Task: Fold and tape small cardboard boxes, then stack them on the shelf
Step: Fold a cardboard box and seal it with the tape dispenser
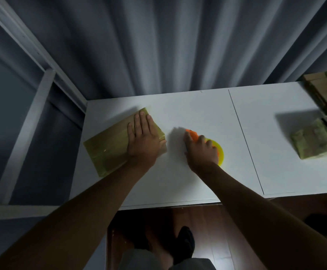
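At the near edge of the white table point(178, 184) both forearms reach in from below, and each hand's job can be read from how it lies. The left hand point(142, 140) lies flat with straight fingers on the cardboard box point(108, 147), a taped, yellowish piece set at an angle toward the table's left side; the flat palm seems meant to pin it and smooth the tape down, not to lift it. Just beside it, apart from the box, the right hand point(200, 151) is curled over the orange-and-yellow tape dispenser point(218, 152), which rests on the tabletop, probably so that it stays ready for the next strip. Further off, at the right end of the table, a taped box point(312, 144) lies alone near the edge, and behind it a stack of cardboard point(323, 92) waits, likely unfolded stock kept within reach. To the left stands the pale shelf frame point(25, 133), near the table, where finished boxes should go.
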